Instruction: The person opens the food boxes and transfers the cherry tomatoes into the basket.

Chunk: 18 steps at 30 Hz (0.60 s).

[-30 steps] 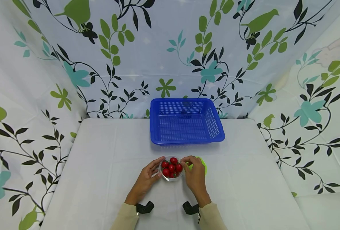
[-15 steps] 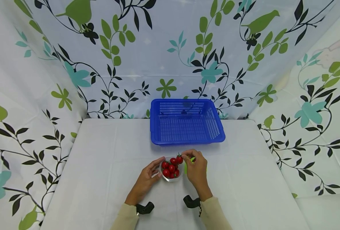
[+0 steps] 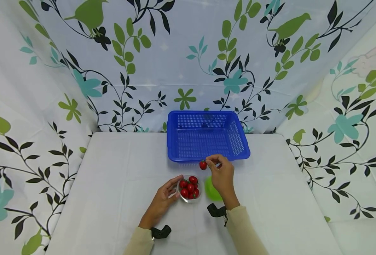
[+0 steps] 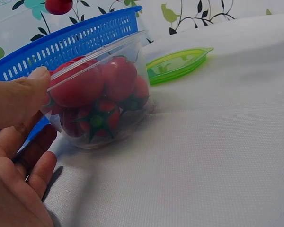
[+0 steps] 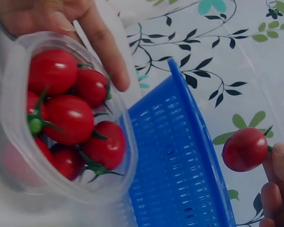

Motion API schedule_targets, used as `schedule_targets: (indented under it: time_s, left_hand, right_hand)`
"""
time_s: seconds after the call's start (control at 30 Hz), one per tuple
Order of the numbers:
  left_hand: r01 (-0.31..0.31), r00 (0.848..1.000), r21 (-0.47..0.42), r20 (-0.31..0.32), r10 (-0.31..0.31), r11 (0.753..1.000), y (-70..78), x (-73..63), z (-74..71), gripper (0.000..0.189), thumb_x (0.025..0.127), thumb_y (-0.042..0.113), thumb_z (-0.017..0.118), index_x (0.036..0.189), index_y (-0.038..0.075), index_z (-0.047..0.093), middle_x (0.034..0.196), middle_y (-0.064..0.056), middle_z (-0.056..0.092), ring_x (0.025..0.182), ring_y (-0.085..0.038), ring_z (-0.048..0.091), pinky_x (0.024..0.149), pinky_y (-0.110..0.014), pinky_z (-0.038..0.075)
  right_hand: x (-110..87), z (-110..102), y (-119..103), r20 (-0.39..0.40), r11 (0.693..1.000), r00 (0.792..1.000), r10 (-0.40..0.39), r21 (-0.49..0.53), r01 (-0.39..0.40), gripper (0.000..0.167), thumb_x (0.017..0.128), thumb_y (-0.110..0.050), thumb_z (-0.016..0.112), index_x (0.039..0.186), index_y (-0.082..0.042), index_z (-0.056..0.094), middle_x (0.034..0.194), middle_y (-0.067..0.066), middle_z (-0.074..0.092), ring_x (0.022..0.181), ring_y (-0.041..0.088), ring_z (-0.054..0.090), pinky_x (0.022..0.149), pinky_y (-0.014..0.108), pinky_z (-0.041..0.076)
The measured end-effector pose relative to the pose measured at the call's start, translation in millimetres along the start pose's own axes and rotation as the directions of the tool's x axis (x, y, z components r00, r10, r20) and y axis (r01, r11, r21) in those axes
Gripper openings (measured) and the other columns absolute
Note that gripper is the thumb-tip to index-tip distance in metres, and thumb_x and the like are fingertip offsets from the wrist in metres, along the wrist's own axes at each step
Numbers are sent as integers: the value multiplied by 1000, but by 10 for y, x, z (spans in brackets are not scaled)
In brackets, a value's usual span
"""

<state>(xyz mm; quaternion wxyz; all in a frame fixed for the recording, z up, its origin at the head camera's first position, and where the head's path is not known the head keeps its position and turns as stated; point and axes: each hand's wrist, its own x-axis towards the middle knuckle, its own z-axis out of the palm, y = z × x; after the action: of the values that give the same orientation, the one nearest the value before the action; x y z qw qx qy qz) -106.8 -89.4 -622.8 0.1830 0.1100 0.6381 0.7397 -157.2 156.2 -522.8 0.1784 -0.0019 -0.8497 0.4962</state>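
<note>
My right hand pinches a cherry tomato by its green stem, raised just in front of the blue basket's near rim in the head view. On the table, a clear plastic container holds several more red cherry tomatoes with green tops. My left hand holds that container from its left side, thumb and index finger at the wall near the rim. The head view has a bright green lid lying right of the container, partly hidden under my right forearm and hand.
A blue perforated plastic basket stands at the back middle of the white-covered table, against a hanging cloth printed with leaves and birds. Black camera mounts sit on both wrists.
My right hand has lifted a cherry tomato out of the container and carried it up and forward toward the basket. More of the green lid shows now. The left hand stays put.
</note>
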Motion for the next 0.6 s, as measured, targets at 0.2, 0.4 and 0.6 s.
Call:
schedule_targets:
  time_s: [0.2,0.4,0.6]
  left_hand:
    - [9,1000,-7,-1,-9,1000,-6,-8,0,60,107,12,64,162,27,45,171,4,40,158,-14,34,117,-16,35]
    - [-2,1000,-4,5,2,1000,1,-8,-3,60,107,11,63,162,26,44,171,4,40,159,-14,33,118,-17,35]
    - [-8,1000,-7,6,8,1000,-29,6,-12,59,107,11,63,162,25,45,171,3,40,159,-13,33,118,-17,35]
  right_hand:
    - [192,-29,-31,28,999,1000,15,32,-16,6,99,-19,76,100,-14,78,95,4,78,86,19,64,74,30,47]
    - [378,-29,-46,32,1000,999,11,22,-12,6,100,-19,75,100,-13,78,96,4,78,87,19,64,76,32,47]
    - [545,-12,-39,42,1000,999,16,-4,-16,5,101,-18,75,101,-14,78,98,4,78,88,21,63,77,33,48]
